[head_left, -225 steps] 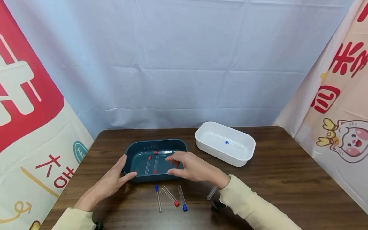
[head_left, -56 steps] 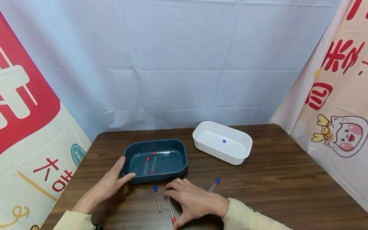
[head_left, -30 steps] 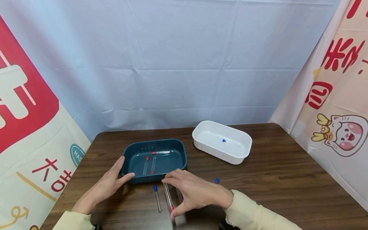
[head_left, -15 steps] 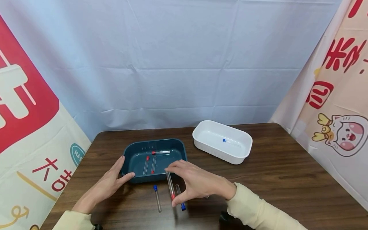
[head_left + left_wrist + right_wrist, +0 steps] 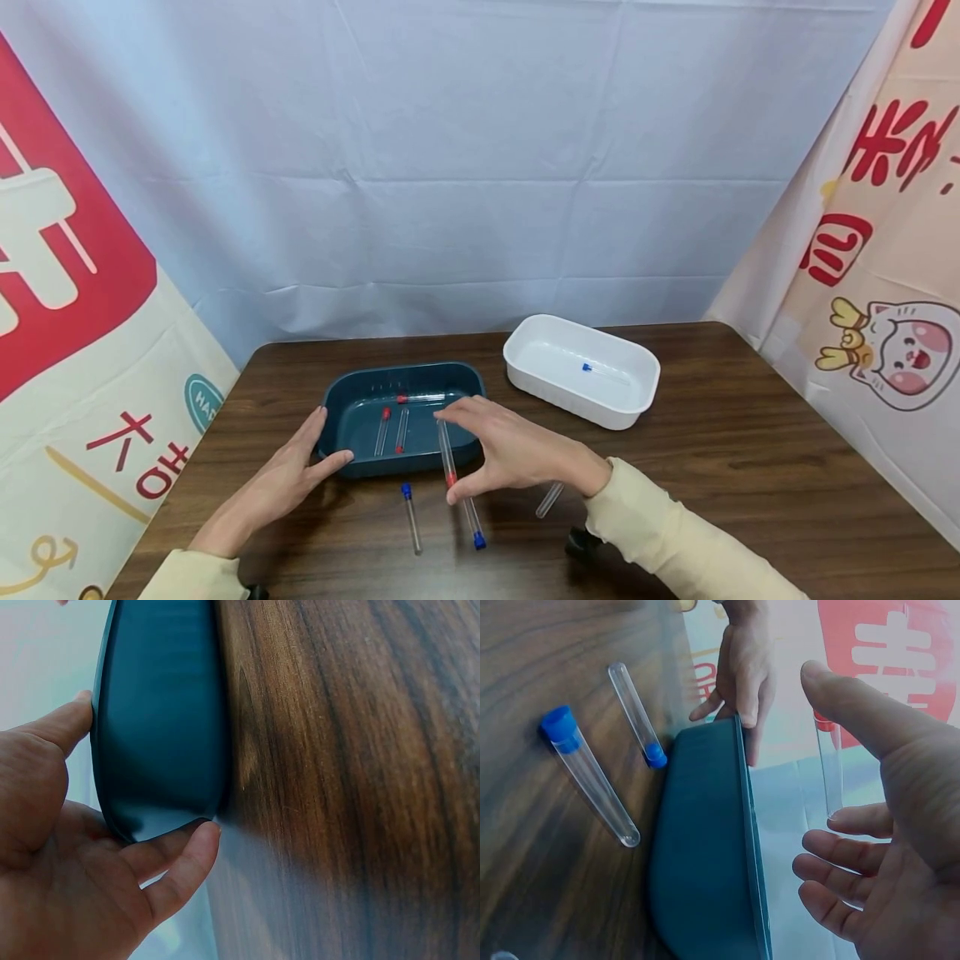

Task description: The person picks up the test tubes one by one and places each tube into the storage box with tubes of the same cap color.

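In the head view my right hand [image 5: 506, 446] pinches a red-capped test tube [image 5: 446, 446] lengthwise, thumb at the cap and index finger at the round end. The tube is over the near edge of a dark teal tray [image 5: 397, 467]. Three red-capped tubes, among them one test tube [image 5: 382, 433], lie inside. My left hand [image 5: 273, 492] rests at the tray's left end, thumb on the near side, fingers spread along the end. The left wrist view shows these fingers [image 5: 191, 859] against the tray wall. The right wrist view shows the held tube [image 5: 831, 769] clear of the tray.
Blue-capped tubes lie on the wooden table [image 5: 750, 467]: one tube [image 5: 412, 525] left of the right hand, another tube [image 5: 472, 521] just below it, and a third tube [image 5: 550, 500] partly behind the right wrist. A white tray [image 5: 558, 402] holds a blue-capped tube [image 5: 588, 367].
My right hand has taken the red-capped tube off the table and raised it toward the teal tray. The blue-capped tube beneath it has come into view. My left hand has stayed put.
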Demonstrator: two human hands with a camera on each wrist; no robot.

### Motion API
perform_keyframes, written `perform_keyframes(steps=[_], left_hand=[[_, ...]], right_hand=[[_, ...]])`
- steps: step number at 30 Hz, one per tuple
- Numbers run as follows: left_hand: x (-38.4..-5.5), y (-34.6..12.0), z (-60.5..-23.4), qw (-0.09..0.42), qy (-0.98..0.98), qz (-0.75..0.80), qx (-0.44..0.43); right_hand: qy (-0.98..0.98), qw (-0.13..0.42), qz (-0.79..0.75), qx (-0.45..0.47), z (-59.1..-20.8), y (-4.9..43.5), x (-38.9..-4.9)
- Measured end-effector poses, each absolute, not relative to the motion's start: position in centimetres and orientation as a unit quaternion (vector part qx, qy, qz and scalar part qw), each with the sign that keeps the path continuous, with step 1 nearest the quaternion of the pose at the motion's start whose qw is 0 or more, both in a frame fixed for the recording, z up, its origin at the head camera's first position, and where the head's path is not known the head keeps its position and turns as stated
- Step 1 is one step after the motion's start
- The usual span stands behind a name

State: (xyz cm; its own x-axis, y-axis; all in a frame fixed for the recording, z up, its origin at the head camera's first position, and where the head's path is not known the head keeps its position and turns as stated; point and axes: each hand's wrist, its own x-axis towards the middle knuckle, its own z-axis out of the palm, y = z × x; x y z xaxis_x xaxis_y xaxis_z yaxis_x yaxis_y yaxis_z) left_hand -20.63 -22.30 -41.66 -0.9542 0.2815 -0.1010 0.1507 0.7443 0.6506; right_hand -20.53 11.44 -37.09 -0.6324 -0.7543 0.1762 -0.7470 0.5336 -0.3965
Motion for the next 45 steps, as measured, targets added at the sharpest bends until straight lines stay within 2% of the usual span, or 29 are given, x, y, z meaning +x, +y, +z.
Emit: perform_keyframes(steps=[26, 45], left_hand=[[-20.6, -22.3, -41.8, 0.096, 0.928, 0.341, 0.116], [-20.6, -22.3, -41.8, 0.096, 0.927, 0.343, 0.119]], right_hand=[[0.895, 0.058, -0.247, -0.367, -37.8, 9.4, -26.6], [0.908, 0.075, -0.224, -0.346, -38.8, 7.7, -29.1]])
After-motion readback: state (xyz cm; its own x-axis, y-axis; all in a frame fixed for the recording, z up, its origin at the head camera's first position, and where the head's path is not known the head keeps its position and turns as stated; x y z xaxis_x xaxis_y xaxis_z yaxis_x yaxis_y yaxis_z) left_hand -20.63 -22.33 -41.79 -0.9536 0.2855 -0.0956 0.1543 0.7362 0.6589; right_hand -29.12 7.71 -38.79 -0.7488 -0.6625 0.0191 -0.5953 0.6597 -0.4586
